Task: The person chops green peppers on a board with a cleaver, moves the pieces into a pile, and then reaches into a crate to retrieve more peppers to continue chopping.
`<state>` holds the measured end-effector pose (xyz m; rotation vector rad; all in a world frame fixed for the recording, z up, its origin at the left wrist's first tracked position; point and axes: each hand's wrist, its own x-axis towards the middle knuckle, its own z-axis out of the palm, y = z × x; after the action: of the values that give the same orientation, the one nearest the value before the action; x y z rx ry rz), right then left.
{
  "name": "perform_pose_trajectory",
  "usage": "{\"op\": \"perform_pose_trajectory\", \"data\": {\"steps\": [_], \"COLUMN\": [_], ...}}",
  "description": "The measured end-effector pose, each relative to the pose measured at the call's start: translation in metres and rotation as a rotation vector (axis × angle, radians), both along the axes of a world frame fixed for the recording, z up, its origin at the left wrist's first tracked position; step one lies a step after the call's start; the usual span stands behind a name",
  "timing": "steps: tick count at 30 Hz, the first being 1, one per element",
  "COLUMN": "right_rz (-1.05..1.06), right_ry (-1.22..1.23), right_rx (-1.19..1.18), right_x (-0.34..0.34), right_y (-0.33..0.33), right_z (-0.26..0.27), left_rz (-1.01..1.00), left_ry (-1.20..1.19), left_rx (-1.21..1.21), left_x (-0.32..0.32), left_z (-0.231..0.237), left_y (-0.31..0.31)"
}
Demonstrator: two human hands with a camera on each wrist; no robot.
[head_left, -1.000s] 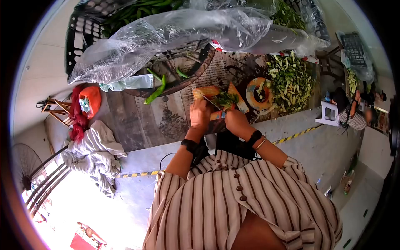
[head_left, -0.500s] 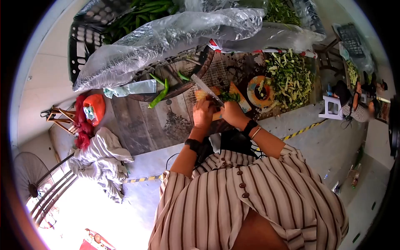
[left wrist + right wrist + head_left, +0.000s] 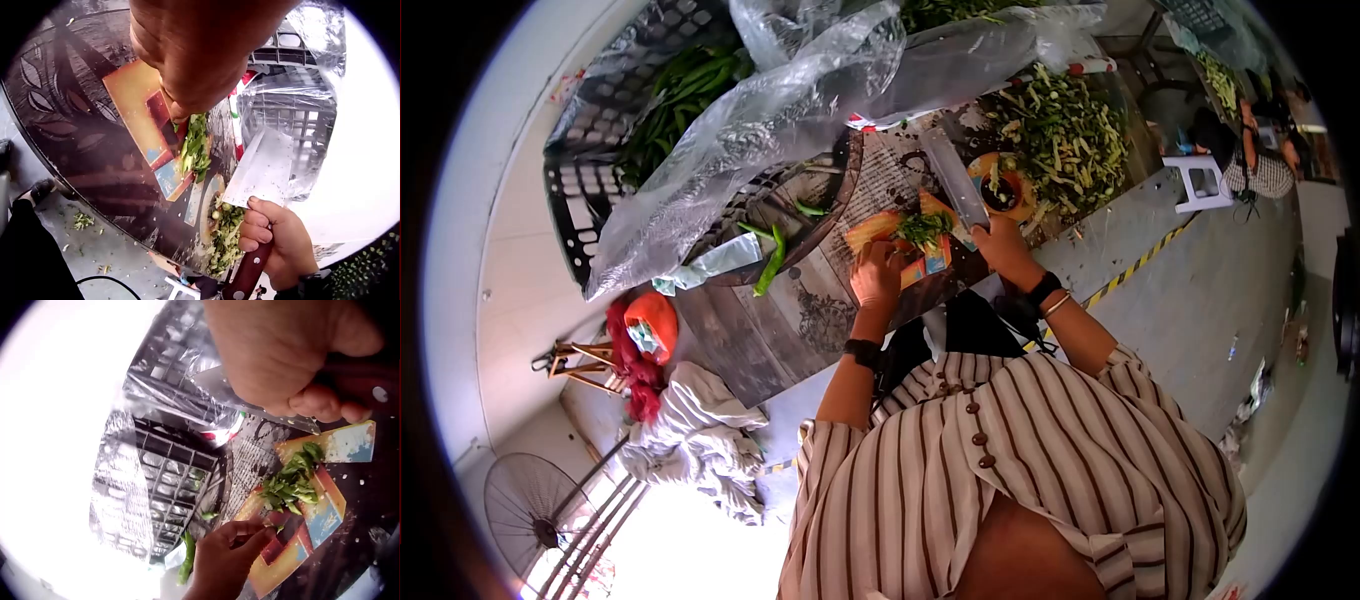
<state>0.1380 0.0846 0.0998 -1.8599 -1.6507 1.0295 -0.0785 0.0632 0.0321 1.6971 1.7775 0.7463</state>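
Note:
My right hand [image 3: 1007,250] grips the dark red handle of a cleaver [image 3: 265,165], thumb against the base of its broad blade. In the head view the blade slants away from me, with small bits stuck to it in the left wrist view. My left hand [image 3: 876,272] is beside a small pile of cut green peppers [image 3: 925,230] on the tabletop's orange-and-blue printed pattern. Thumb and fingertips of that hand pinch a small green pepper piece [image 3: 279,529]. A gap separates the two hands.
A large heap of chopped peppers [image 3: 1070,145] covers the table's right side. Whole green peppers [image 3: 770,265] lie at left. Behind them stands a black crate [image 3: 565,215], draped with clear plastic [image 3: 730,160]. A white stool [image 3: 1197,185] stands on the floor at right.
My right hand has moved right with the cleaver, away from my left hand; the blade swung from pointing up-left to beside the printed ring. The head view has turned.

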Motion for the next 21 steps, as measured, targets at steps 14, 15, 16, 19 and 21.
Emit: {"op": "perform_pose_trajectory", "data": {"steps": [14, 15, 16, 19, 21], "right_rz": [-0.129, -0.15, -0.156, -0.168, -0.136], "right_ry": [0.126, 0.129, 0.189, 0.227, 0.203], "right_rx": [-0.155, -0.183, -0.143, -0.249, -0.195], "right_x": [0.02, 0.02, 0.019, 0.015, 0.015], "right_y": [-0.011, -0.01, -0.01, -0.007, -0.009], "right_z": [0.006, 0.003, 0.003, 0.008, -0.006], "left_rz": [-0.181, -0.172, -0.123, 0.113, 0.225], "left_ry": [0.15, 0.164, 0.169, 0.183, 0.076], "left_rx": [0.162, 0.159, 0.164, 0.117, 0.188], "left_x": [0.013, 0.001, -0.015, -0.058, -0.088], "left_z": [0.019, 0.016, 0.013, 0.022, 0.025], "left_y": [0.019, 0.017, 0.016, 0.013, 0.007]}}
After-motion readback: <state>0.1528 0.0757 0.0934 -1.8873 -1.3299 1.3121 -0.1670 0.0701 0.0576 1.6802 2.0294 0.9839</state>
